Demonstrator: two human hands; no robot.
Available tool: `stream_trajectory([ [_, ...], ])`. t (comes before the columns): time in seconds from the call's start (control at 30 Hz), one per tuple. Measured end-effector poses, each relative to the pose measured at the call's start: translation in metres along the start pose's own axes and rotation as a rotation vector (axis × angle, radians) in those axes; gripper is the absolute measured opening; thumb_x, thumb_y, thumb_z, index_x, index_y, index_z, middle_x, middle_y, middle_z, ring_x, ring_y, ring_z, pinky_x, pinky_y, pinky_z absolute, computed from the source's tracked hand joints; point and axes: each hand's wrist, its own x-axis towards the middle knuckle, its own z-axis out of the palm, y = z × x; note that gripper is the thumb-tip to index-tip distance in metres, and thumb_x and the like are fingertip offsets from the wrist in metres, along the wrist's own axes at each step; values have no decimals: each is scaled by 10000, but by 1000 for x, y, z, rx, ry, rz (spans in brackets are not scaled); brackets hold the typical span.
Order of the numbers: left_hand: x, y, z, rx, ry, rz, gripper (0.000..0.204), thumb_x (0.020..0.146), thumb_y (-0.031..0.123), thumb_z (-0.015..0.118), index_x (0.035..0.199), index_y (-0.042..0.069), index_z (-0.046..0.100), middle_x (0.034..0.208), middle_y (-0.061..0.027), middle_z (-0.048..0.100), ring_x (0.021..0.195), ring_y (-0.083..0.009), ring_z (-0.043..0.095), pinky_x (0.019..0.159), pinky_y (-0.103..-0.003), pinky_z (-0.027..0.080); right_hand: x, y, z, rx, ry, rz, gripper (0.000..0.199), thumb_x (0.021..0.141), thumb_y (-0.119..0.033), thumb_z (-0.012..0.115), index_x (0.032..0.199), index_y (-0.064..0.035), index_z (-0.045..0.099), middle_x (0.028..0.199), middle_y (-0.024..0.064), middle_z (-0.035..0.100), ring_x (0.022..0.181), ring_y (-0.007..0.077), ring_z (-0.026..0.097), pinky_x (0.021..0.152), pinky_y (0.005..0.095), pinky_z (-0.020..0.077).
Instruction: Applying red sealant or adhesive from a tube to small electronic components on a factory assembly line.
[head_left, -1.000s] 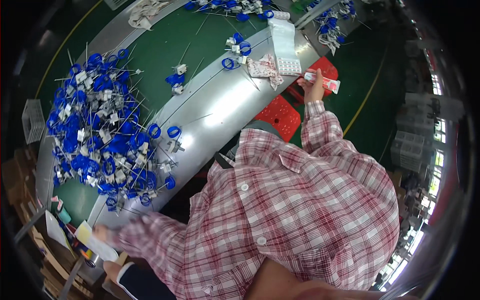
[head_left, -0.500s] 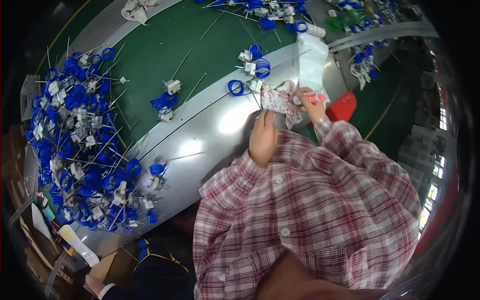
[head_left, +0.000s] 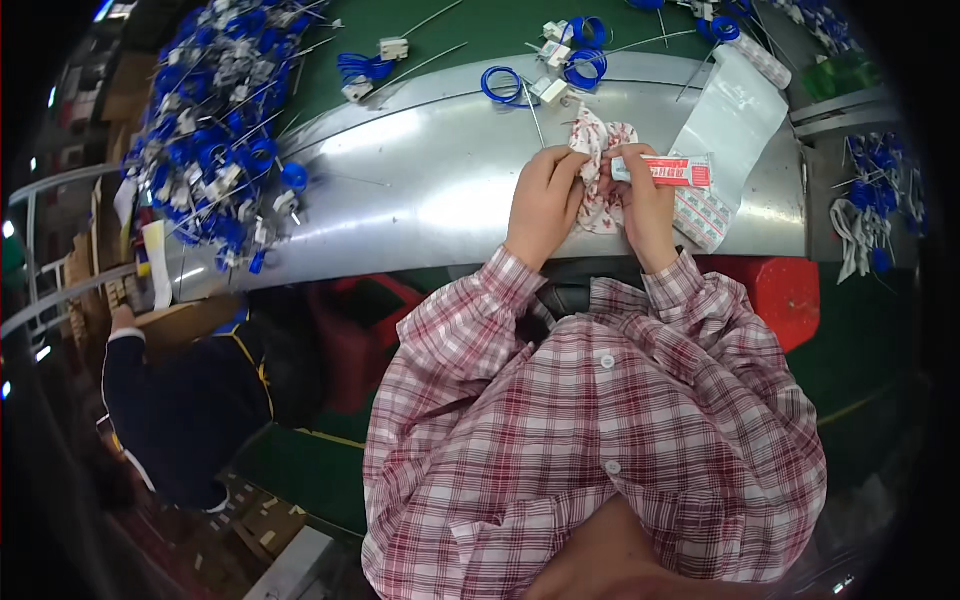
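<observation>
My left hand (head_left: 545,203) pinches the left edge of a crumpled white cloth (head_left: 603,212) with a red pattern, above the metal bench edge. My right hand (head_left: 648,208) is closed around a white and red squeeze tube (head_left: 682,171), its crimped end pointing right. The right fingertips also meet the cloth. The tube's nozzle end is hidden by my fingers and the cloth. Just beyond the cloth lie several white blocks (head_left: 550,88) with coiled blue wire (head_left: 502,86) and thin metal rods.
A big heap of the blue-wired parts (head_left: 215,130) covers the bench's left. Right of my hands, a strip of pale plastic film (head_left: 738,110) hangs over a red-printed packet (head_left: 703,217). A red stool (head_left: 787,300) stands below. A co-worker's dark sleeve (head_left: 150,400) shows at left.
My view has swung, so the bench sits differently in it. My left hand has gone from lying beside the cloth to gripping it. The tube now shows lengthwise in my right hand.
</observation>
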Motion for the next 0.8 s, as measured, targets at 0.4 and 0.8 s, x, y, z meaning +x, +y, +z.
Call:
stream_trajectory([
  [0.4,-6,-5,-2,130,70,-36,291,658,-12,532,939,-2,456,919,-157,475,844,-321,467,726,-363,388,-2,-19,-14,481,2,211,204,854,-202,454,861,-7,510,757,86,525,646,139,501,545,240,431],
  [0.8,68,-178,-141,642,305,-541,424,737,156,593,1099,-5,444,1059,-140,494,949,-261,467,789,-340,379,11,2,19,-1075,-313,-527,403,649,94,505,1036,-21,502,1071,138,414,977,267,464,824,309,384],
])
